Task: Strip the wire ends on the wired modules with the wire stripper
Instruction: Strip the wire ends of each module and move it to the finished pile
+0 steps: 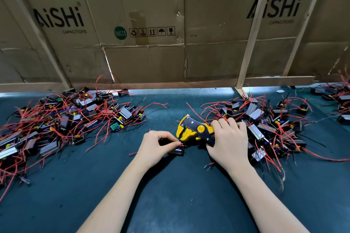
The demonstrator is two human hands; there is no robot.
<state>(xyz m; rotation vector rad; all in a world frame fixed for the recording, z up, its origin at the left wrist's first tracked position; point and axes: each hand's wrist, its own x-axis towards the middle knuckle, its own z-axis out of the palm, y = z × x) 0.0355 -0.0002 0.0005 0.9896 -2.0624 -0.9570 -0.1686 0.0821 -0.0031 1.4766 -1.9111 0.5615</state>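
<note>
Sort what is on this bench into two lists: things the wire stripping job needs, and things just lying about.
In the job:
wire stripper, gripped by the right hand
module, its wire pinched by the left hand
left pile of modules
right pile of modules

Lying about:
cardboard wall
wooden strut
wire scraps

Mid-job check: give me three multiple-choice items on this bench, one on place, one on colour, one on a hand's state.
1. The wire stripper lies:
A. right of the module
B. on the left pile
C. on the cardboard

2. Its body is mostly:
A. green
B. yellow
C. white

3. The left hand:
A. lies flat
B. grips the stripper
C. pinches wire at a small black module

Answers: 1 A, the right hand grips it beside the module; 2 B, yellow with black plates; 3 C, thumb and finger meet at the wire.
</note>
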